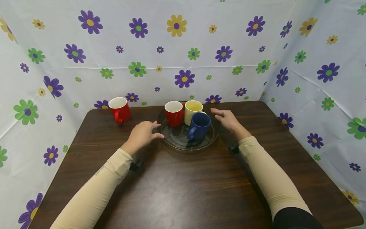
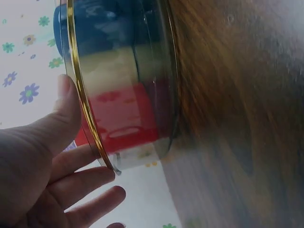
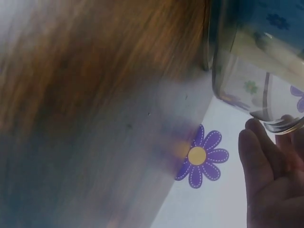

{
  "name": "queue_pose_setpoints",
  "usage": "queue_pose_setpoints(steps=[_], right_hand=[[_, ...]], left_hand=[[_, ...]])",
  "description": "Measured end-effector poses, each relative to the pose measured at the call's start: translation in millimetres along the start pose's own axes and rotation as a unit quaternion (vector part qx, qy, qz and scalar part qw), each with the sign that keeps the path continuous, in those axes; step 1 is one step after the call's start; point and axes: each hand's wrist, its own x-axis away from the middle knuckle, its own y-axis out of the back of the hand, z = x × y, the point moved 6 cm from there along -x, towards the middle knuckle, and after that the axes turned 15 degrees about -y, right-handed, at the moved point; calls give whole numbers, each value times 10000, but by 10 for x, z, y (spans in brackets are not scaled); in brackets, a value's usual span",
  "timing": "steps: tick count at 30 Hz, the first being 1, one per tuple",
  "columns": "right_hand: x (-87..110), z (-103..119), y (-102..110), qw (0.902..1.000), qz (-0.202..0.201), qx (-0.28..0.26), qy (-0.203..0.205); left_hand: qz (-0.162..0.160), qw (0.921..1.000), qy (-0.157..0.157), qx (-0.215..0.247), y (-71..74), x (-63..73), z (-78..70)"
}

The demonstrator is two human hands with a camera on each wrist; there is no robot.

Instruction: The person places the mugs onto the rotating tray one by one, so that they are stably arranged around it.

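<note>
A round clear glass dish (image 1: 172, 140) with a gold rim (image 2: 81, 88) stands on the table. It holds a red mug (image 1: 174, 118), a yellow mug (image 1: 187, 114) and a blue mug (image 1: 199, 125), all upright. My left hand (image 1: 142, 135) is at the dish's left side, thumb and fingers spread around the rim; light contact there is hard to confirm. On the opposite side my right hand (image 1: 227, 120) has its fingers extended close to the rim (image 3: 282, 127). Another red mug (image 1: 121, 109) stands apart at the table's back left, handle toward me.
The dark wooden table (image 1: 183, 190) has rounded back corners. A white flowered cloth (image 1: 160, 38) hangs right behind it and along both sides. Dark wrist cameras (image 1: 135, 165) sit under the forearms, close to the tabletop.
</note>
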Motion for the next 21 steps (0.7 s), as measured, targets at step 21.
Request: queue_pose_setpoints(steps=[21], right_hand=[[488,-28,54,9965,714,421,142]], left_hand=[[-500,9949,-471,-739,110,151,-406]])
